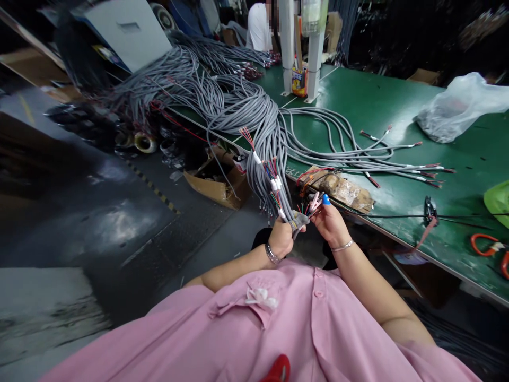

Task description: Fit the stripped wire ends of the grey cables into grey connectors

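Note:
My left hand point(281, 239) is closed around the ends of several grey cables point(292, 215), at the near edge of the table. Some fingers of that hand wear a grey covering point(299, 220). Thin coloured wires fan out of the cable ends, and white sleeves point(275, 183) sit on several of them. Just to the right, my right hand point(331, 224) has its thumb and fingers pinched, with a blue cover point(326, 199) on one fingertip. A small pale pink clip-like piece point(315, 201) shows at those fingertips, among the wire ends. Exactly what the pinch holds is partly hidden.
A large heap of grey cables point(238, 101) spreads over the green table point(369, 95). A taped brown block point(345, 191) lies by its edge. Farther right are a plastic bag point(449, 114) and orange-handled scissors point(483, 245). An open carton point(217, 185) stands below; a person point(257, 29) is behind.

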`<move>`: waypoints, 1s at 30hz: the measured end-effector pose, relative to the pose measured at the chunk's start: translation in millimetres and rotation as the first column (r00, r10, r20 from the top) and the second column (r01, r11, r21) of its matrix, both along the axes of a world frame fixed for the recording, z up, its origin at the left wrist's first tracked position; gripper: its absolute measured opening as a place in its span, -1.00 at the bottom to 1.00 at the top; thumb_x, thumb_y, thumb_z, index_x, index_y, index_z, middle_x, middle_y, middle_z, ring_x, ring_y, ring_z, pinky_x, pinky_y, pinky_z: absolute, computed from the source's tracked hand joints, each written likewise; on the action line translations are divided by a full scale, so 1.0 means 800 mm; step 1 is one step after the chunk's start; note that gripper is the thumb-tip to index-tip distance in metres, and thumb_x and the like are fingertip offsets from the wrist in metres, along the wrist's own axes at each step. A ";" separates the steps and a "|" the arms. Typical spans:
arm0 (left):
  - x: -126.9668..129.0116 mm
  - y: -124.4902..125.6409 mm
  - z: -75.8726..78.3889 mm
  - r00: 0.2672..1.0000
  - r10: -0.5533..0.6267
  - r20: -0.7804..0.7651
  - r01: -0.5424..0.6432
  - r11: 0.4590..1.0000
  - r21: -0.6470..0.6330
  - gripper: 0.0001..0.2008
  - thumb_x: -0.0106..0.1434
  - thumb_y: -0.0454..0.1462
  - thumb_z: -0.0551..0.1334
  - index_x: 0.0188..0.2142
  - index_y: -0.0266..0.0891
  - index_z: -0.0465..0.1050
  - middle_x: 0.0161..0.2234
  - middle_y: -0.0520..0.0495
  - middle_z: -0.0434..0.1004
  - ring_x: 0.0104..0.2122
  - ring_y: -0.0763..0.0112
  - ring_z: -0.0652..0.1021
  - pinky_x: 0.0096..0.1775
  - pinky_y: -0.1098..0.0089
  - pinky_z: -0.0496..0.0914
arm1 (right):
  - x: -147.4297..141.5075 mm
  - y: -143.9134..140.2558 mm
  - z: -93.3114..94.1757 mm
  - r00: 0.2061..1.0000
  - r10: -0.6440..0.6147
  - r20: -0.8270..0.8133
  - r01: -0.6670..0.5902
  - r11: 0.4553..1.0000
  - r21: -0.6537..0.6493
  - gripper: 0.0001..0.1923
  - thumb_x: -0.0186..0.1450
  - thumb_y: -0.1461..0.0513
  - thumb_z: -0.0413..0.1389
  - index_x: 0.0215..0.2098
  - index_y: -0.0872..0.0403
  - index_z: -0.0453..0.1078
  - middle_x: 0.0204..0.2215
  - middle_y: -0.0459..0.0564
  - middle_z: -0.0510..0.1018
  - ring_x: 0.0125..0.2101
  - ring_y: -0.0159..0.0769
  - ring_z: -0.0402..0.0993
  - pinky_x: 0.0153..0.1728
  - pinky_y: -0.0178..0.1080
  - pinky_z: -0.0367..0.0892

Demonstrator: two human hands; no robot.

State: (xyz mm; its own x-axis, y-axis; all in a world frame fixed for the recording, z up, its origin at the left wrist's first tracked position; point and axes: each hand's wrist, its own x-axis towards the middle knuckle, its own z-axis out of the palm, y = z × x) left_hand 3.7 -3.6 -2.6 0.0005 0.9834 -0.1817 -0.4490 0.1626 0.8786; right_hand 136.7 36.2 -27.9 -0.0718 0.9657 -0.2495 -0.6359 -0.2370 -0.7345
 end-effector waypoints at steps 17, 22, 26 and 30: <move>0.003 0.008 -0.016 0.999 -0.008 -0.036 0.005 0.998 -0.068 -0.81 -0.09 -0.23 0.39 -0.55 -0.32 0.49 -0.61 -0.02 0.47 -0.60 0.53 0.41 -0.50 0.46 0.29 | -0.009 0.014 -0.006 0.992 -0.118 -0.035 0.118 0.993 -0.016 -0.63 0.11 -0.08 0.24 -0.41 0.05 0.44 -0.50 -0.09 0.54 -0.50 -0.38 0.40 -0.45 -0.31 0.36; -0.001 0.004 -0.017 0.999 0.003 -0.047 -0.006 0.998 -0.066 -0.80 -0.09 -0.21 0.40 -0.53 -0.31 0.49 -0.61 0.00 0.46 -0.61 0.54 0.41 -0.50 0.46 0.29 | 0.013 0.000 -0.003 0.987 0.148 -0.060 -0.151 0.988 -0.044 -0.42 0.11 -0.27 0.06 -0.34 0.03 0.45 -0.42 -0.03 0.56 -0.47 -0.36 0.45 -0.45 -0.29 0.39; -0.007 -0.004 -0.023 0.996 -0.038 -0.079 0.037 0.999 -0.014 -0.78 -0.07 -0.20 0.41 -0.53 -0.30 0.47 -0.60 0.02 0.44 -0.59 0.52 0.41 -0.47 0.45 0.30 | 0.030 -0.021 0.015 0.922 0.368 0.119 -0.366 0.930 -0.041 -0.47 0.07 -0.20 0.18 -0.31 0.08 0.49 -0.40 0.00 0.56 -0.46 -0.36 0.43 -0.42 -0.28 0.40; -0.012 -0.013 -0.030 0.978 -0.071 -0.197 0.079 0.996 0.029 -0.76 -0.07 -0.20 0.42 -0.56 -0.30 0.43 -0.61 0.03 0.41 -0.56 0.52 0.40 -0.46 0.46 0.27 | 0.028 -0.039 0.026 0.854 0.317 0.413 -0.356 0.934 0.019 -0.69 0.06 0.05 0.32 -0.34 0.09 0.52 -0.48 -0.10 0.52 -0.52 -0.45 0.33 -0.46 -0.36 0.30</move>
